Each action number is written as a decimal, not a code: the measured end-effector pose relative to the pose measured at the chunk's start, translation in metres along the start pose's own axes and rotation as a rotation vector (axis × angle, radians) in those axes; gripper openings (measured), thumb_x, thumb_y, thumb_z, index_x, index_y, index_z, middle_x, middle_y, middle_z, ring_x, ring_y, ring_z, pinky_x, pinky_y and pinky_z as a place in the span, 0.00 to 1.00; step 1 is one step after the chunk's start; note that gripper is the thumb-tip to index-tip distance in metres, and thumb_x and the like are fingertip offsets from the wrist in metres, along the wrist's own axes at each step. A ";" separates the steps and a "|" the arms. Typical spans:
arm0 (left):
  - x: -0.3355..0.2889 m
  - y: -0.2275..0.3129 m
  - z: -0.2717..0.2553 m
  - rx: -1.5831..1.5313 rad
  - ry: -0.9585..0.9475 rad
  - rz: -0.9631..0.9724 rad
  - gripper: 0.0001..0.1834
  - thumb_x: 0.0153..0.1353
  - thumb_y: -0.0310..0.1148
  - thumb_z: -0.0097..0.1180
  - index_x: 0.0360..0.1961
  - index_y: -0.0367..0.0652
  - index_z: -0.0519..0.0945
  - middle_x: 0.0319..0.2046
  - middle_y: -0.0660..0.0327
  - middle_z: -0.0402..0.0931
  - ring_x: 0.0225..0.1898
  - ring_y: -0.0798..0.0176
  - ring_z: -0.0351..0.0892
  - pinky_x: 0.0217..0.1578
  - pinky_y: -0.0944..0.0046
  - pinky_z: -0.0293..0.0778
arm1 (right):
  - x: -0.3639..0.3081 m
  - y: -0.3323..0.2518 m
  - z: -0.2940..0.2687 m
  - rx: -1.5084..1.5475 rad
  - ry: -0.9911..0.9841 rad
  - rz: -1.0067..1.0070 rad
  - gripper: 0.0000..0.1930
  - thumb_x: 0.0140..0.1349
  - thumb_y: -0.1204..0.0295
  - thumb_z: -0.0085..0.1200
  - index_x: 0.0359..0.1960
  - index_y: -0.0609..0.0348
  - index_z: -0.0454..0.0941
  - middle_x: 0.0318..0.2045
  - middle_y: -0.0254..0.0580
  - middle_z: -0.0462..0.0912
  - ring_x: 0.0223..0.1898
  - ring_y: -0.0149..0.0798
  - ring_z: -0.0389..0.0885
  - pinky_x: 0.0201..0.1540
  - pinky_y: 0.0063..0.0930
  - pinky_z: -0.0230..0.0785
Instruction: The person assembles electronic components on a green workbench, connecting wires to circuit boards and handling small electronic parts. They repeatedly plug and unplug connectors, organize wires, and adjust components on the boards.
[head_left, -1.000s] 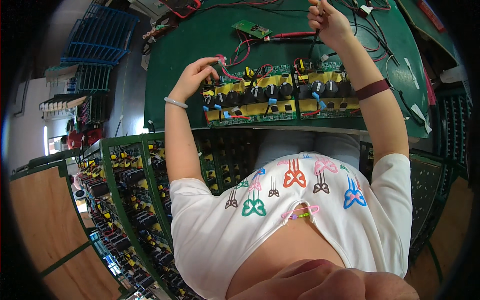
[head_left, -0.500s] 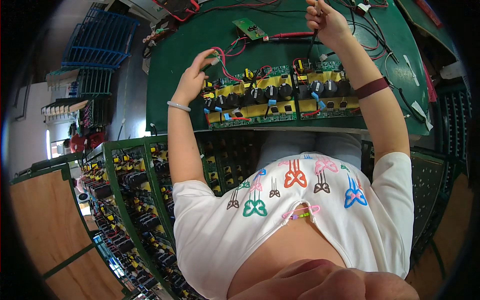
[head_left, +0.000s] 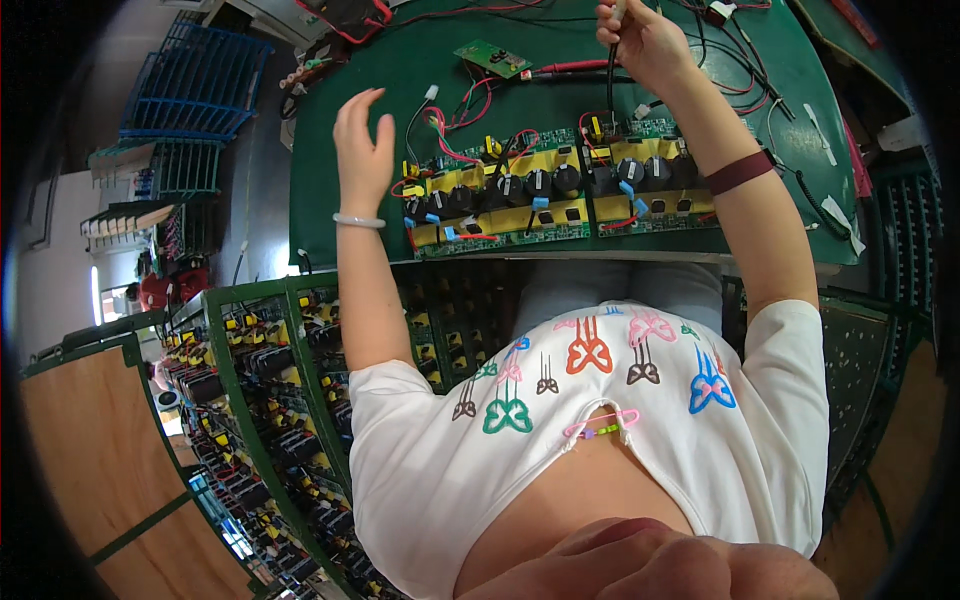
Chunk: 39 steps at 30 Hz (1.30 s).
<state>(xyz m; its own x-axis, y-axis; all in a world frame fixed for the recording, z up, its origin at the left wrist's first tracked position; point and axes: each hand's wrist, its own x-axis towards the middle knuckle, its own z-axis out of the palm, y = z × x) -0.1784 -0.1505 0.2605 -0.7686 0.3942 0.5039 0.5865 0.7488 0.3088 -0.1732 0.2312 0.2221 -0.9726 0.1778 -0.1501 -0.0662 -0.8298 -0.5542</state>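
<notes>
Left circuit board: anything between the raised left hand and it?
Nothing visible. The left hand is lifted open over bare green mat, just left of the left circuit board. Only the board's own red and black wires rise near its upper left corner. The right hand holds a black probe over the right board.

A green bench point(head_left: 340, 190) carries two yellow boards point(head_left: 560, 195) side by side; beyond them lie a small board point(head_left: 492, 58) and wires point(head_left: 730, 50).
</notes>
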 end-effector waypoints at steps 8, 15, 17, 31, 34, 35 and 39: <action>-0.035 0.093 0.002 -0.262 -0.489 0.108 0.14 0.65 0.30 0.55 0.50 0.39 0.80 0.40 0.56 0.81 0.46 0.56 0.80 0.53 0.57 0.71 | 0.026 -0.003 -0.037 -0.037 -0.063 0.032 0.17 0.77 0.50 0.38 0.35 0.43 0.69 0.20 0.25 0.62 0.18 0.27 0.56 0.18 0.23 0.50; -0.047 0.099 0.008 -0.109 -0.472 0.219 0.20 0.58 0.25 0.55 0.54 0.44 0.76 0.35 0.62 0.76 0.45 0.55 0.78 0.61 0.49 0.62 | 0.007 -0.011 -0.018 -0.033 -0.079 0.034 0.17 0.76 0.47 0.37 0.38 0.43 0.68 0.20 0.26 0.61 0.18 0.27 0.58 0.19 0.24 0.51; -0.047 0.099 0.010 -0.072 -0.449 0.267 0.22 0.57 0.23 0.54 0.54 0.44 0.75 0.34 0.62 0.73 0.43 0.56 0.78 0.62 0.46 0.62 | 0.013 -0.010 -0.028 0.020 -0.232 0.014 0.17 0.76 0.48 0.38 0.39 0.45 0.69 0.23 0.29 0.66 0.21 0.28 0.62 0.22 0.24 0.57; -0.054 0.103 0.009 -0.013 -0.513 0.250 0.33 0.47 0.19 0.63 0.58 0.47 0.74 0.41 0.58 0.72 0.47 0.56 0.76 0.67 0.40 0.57 | 0.009 -0.012 -0.017 -0.378 0.149 -0.464 0.16 0.75 0.56 0.45 0.41 0.54 0.80 0.24 0.24 0.67 0.25 0.24 0.61 0.30 0.22 0.55; -0.050 0.098 0.004 -0.158 -0.595 0.124 0.34 0.44 0.17 0.65 0.57 0.46 0.75 0.41 0.58 0.72 0.47 0.54 0.76 0.64 0.46 0.63 | -0.007 -0.011 0.001 -0.313 0.075 -0.463 0.16 0.76 0.57 0.44 0.40 0.54 0.79 0.22 0.24 0.62 0.24 0.24 0.58 0.29 0.22 0.52; -0.048 0.097 0.001 -0.224 -0.632 0.056 0.35 0.44 0.16 0.65 0.57 0.46 0.76 0.41 0.58 0.72 0.46 0.54 0.76 0.62 0.48 0.65 | -0.013 -0.010 0.007 -0.317 0.065 -0.452 0.17 0.76 0.57 0.44 0.40 0.54 0.79 0.22 0.24 0.62 0.24 0.24 0.57 0.29 0.22 0.51; -0.052 0.102 0.000 -0.214 -0.527 0.132 0.33 0.44 0.14 0.64 0.55 0.43 0.77 0.41 0.57 0.74 0.45 0.52 0.77 0.56 0.50 0.71 | -0.036 -0.004 0.019 -0.226 -0.102 -0.371 0.17 0.77 0.57 0.41 0.38 0.55 0.77 0.22 0.23 0.60 0.24 0.24 0.56 0.29 0.22 0.51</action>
<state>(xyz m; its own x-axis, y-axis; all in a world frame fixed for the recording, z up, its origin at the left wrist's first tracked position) -0.0786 -0.0941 0.2659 -0.6770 0.7296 0.0968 0.6823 0.5728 0.4542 -0.1420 0.2180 0.2458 -0.9098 0.3794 0.1680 -0.3756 -0.5811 -0.7219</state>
